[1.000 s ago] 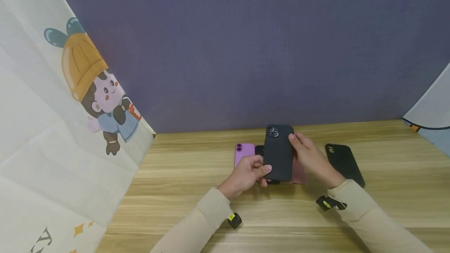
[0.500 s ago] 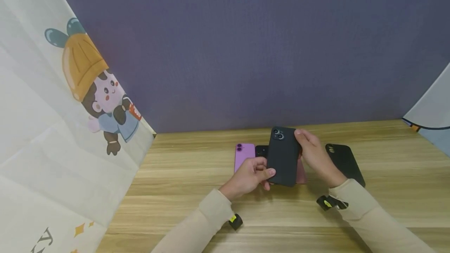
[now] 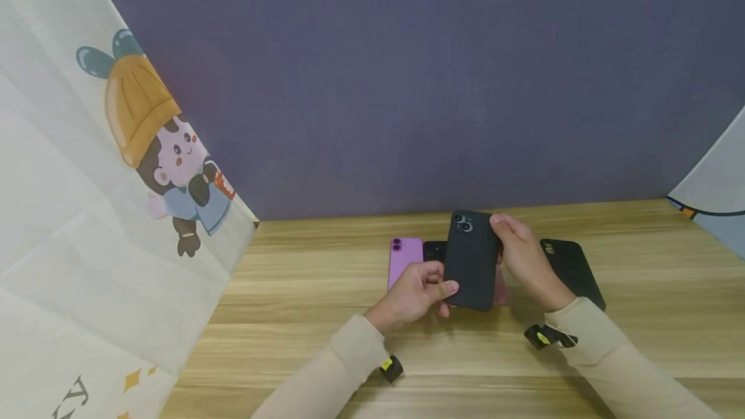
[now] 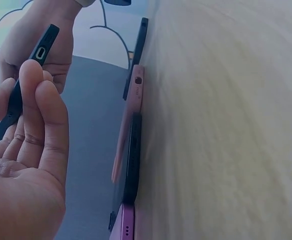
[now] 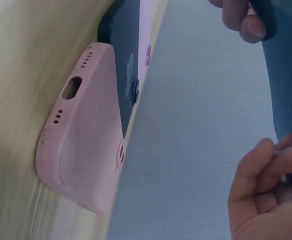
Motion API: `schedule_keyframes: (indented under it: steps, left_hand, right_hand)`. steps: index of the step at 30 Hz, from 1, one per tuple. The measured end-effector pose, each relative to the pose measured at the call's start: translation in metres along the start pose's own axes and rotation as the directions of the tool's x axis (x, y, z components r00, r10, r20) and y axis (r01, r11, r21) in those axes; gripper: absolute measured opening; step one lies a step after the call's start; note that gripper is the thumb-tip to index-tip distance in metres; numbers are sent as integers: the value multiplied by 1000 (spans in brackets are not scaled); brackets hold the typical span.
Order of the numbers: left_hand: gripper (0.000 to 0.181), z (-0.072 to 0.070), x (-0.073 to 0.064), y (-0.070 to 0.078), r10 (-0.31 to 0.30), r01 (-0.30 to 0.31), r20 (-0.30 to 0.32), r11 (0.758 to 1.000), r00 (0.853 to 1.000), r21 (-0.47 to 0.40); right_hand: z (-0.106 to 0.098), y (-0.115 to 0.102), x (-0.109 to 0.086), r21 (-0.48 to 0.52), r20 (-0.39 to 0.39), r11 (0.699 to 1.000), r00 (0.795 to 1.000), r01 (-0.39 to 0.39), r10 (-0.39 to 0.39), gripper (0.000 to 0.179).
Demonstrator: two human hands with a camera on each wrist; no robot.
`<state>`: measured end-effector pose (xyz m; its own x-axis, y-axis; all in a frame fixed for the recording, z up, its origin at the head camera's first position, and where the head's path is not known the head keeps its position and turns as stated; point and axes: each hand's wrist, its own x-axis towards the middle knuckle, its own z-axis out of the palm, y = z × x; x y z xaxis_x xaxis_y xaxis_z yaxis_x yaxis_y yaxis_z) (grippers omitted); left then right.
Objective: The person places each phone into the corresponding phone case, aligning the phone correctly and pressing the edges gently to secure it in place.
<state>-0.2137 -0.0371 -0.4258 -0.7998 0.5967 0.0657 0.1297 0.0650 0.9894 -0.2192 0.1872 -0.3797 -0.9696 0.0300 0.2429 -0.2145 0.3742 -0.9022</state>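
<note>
Both hands hold a phone in a black case (image 3: pixel 471 260) above the table, camera lenses at its upper left. My left hand (image 3: pixel 410 296) pinches its lower left edge, thumb on the back. My right hand (image 3: pixel 524 260) grips the upper right edge with the thumb on the back. In the left wrist view the bottom end of the cased phone (image 4: pixel 42 51) shows its port opening. Behind it on the table lie a purple phone (image 3: pixel 405 257), a black phone (image 3: pixel 434 249) and a pink phone case (image 5: pixel 88 130), partly hidden in the head view.
A black phone case (image 3: pixel 573 270) with camera cutouts lies right of the row, beside the right forearm. The wooden table (image 3: pixel 302 302) meets a dark blue backdrop (image 3: pixel 372 83). A white sheet (image 3: pixel 70 212) with a cartoon figure hangs at the left.
Both hands have shifted the cased phone slightly to the right and towards me, tilting it a little. More of the black phone behind shows at the left. The items on the table stay put.
</note>
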Motion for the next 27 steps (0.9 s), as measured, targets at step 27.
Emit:
schedule_keyframes:
  steps: [27]
  left_hand:
    - [30, 1, 1, 0, 52, -53, 47, 998, 998, 30]
  right_hand:
    - [-1, 1, 2, 189, 41, 982, 999, -20, 13, 37]
